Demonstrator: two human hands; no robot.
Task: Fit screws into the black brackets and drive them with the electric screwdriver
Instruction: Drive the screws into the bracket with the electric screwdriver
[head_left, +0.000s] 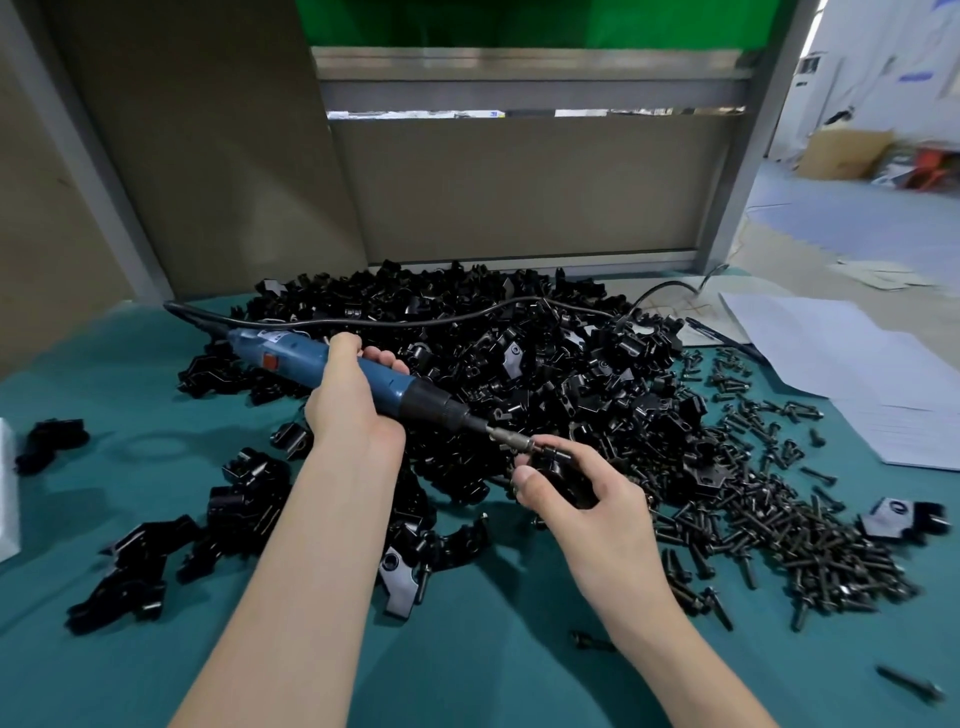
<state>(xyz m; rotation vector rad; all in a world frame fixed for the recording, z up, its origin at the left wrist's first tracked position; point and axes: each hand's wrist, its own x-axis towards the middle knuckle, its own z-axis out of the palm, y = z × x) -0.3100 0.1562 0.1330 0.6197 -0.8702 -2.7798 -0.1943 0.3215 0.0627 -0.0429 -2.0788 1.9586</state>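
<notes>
My left hand (347, 402) grips the blue electric screwdriver (291, 353) around its barrel, the tool slanting down to the right. Its silver bit (511, 440) meets a black bracket (563, 478) that my right hand (582, 499) holds just above the table. The screw at the bit's tip is mostly hidden by my fingers. A large heap of black brackets (519, 364) lies behind my hands. A spread of dark screws (769, 519) covers the table to the right.
The table has a teal cover (156, 665). Loose brackets (130, 571) lie at the left, another bracket (898, 517) at the far right. The screwdriver's black cord (415, 319) runs over the heap. White paper sheets (857, 364) lie at the back right. Grey panels stand behind.
</notes>
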